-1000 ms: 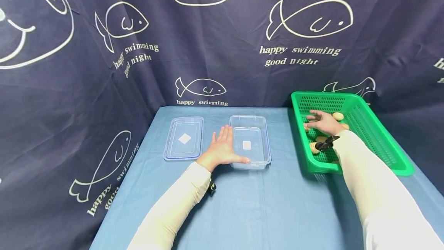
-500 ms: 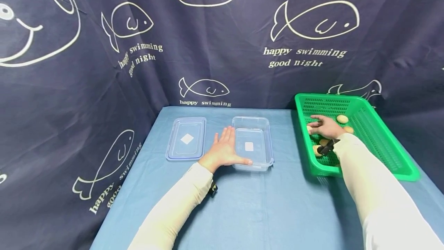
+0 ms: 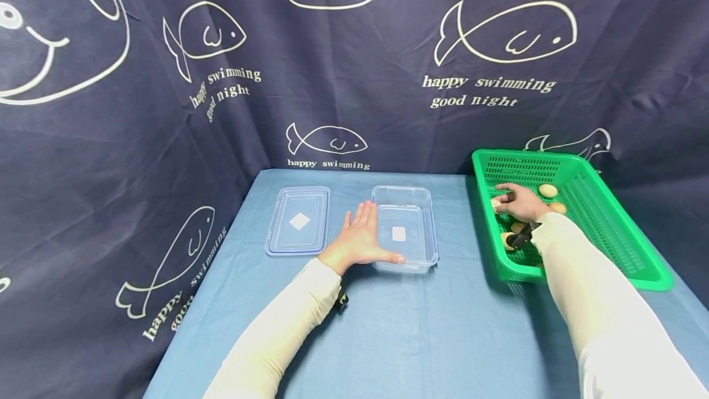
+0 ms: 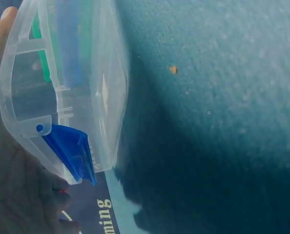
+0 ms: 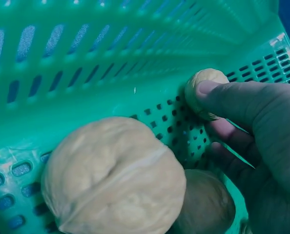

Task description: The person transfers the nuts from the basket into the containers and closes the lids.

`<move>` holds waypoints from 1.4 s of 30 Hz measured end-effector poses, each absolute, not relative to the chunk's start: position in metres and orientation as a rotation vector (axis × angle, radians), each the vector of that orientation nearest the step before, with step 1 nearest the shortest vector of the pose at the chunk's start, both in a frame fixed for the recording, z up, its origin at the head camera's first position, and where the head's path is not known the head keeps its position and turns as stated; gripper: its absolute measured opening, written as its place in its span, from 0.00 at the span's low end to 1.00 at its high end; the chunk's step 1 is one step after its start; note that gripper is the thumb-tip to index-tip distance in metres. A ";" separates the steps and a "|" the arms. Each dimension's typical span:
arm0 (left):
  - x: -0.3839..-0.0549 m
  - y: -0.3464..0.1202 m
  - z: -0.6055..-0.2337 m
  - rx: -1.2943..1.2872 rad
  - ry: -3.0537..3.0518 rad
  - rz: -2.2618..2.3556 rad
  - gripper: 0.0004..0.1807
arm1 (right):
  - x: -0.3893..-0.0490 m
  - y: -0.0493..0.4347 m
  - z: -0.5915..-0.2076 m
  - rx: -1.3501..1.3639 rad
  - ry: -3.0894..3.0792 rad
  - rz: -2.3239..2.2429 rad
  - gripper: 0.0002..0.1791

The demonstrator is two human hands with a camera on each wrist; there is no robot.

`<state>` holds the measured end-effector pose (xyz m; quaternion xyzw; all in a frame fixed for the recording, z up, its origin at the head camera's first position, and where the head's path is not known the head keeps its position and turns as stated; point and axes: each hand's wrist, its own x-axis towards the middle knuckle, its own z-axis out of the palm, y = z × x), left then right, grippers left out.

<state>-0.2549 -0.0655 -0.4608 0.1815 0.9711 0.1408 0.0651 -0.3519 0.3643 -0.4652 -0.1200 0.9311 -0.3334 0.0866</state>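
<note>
In the head view my right hand (image 3: 523, 203) reaches into the green basket (image 3: 620, 226) on the right. Its thumb and fingers pinch a walnut (image 5: 203, 92) close to the basket's side wall, as the right wrist view shows. Nearer that camera lie a large-looking walnut (image 5: 115, 180) and a darker one (image 5: 206, 202) partly behind it. My left hand (image 3: 357, 244) lies with straight fingers along the left rim of a clear plastic box (image 3: 415, 220), thumb stretched across its front edge. A blue clip (image 4: 72, 151) hangs from the box's rim in the left wrist view.
Left of the box a clear lid (image 3: 299, 233) with a blue edge lies flat on the blue tablecloth (image 3: 410, 337). More walnuts (image 3: 548, 191) lie in the basket. A dark curtain (image 3: 354, 66) with fish drawings hangs behind and to the left.
My right hand has lowered slightly toward the basket's left wall and its fingers have closed on a walnut. The left hand keeps its place at the box; the head view has shifted slightly.
</note>
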 end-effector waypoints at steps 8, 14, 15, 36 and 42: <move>-0.254 -0.065 -0.461 0.564 2.932 0.437 0.81 | -0.350 0.363 -0.452 -0.277 2.741 -1.082 0.42; -0.253 -0.065 -0.459 0.550 2.915 0.460 0.81 | -0.350 0.357 -0.435 -0.237 2.690 -1.220 0.43; -0.253 -0.065 -0.459 0.549 2.914 0.461 0.81 | -0.350 0.357 -0.433 -0.235 2.693 -1.240 0.42; -0.254 -0.063 -0.459 0.546 2.923 0.440 0.80 | -0.347 0.325 -0.388 -0.183 2.744 -1.509 0.40; -0.254 -0.062 -0.460 0.534 2.921 0.438 0.80 | -0.351 0.304 -0.387 -0.167 2.731 -1.573 0.39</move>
